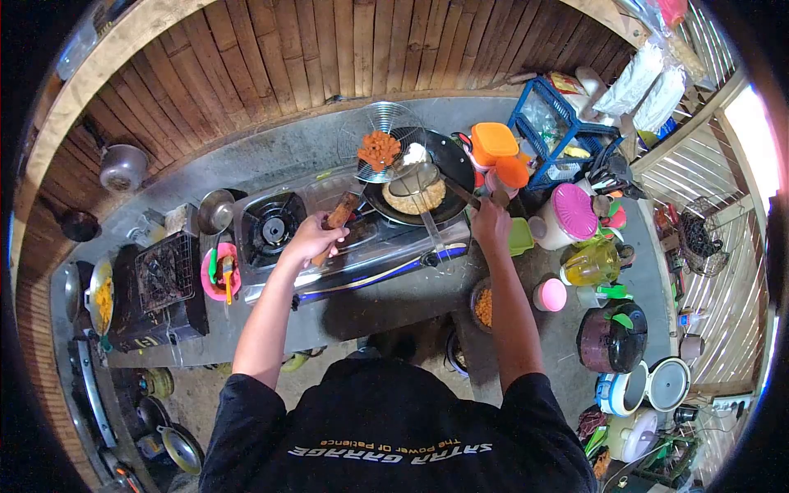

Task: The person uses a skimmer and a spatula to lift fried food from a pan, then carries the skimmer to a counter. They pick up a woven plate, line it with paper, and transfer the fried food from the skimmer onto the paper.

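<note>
My left hand [317, 237] is wrapped round the wooden handle of a round wire strainer [393, 115]. Orange-brown fried pieces [379, 151] lie in the strainer, which is over the left rim of a dark wok [457, 160]. My right hand [491, 220] grips the handle of a ladle [426, 174], its head over the wok. Foaming, pale golden food [415, 200] shows in the wok, on the right burner of the gas stove [329, 185].
Left of the stove stand a pink dish [221, 272] with utensils and a black grill box [162, 289]. To the right are an orange-lidded container [493, 141], a pink-lidded tub [574, 210], an oil jug [592, 263], a bowl of orange pieces [483, 306] and a blue rack [538, 123].
</note>
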Tool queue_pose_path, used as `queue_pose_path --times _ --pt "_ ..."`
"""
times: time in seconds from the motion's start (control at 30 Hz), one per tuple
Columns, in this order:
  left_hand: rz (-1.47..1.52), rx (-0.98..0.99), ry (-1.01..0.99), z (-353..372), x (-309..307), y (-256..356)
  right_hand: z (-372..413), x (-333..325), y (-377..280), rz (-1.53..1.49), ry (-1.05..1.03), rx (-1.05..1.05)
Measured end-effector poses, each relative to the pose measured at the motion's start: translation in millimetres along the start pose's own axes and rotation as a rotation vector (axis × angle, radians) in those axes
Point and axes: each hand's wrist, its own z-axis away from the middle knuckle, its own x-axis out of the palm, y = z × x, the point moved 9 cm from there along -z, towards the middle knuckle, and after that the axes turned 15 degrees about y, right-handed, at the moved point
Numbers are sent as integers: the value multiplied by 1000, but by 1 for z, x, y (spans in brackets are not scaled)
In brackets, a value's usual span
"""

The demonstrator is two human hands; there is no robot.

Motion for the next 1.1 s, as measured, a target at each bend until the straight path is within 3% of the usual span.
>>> queue_pose_path --times 0.13,0.33,0.43,0.53,0.63,0.87,1.1 --pt "7 -1 19 8 1 11 -2 -5 3 3 112 -33" --pt "-9 31 25 3 -2 10 1 -10 21 63 -7 76" --pt "-16 32 46 2 -4 11 9 -12 33 -14 200 -56" --pt "-46 24 20 0 -2 7 18 0 43 156 92 -120" --pt "-64 21 6 2 0 10 24 -19 37 72 182 -95" --pt "-143 22 -37 6 8 13 34 9 56 101 185 -78" --pt "-141 43 -7 6 7 14 36 -7 47 107 177 -82"
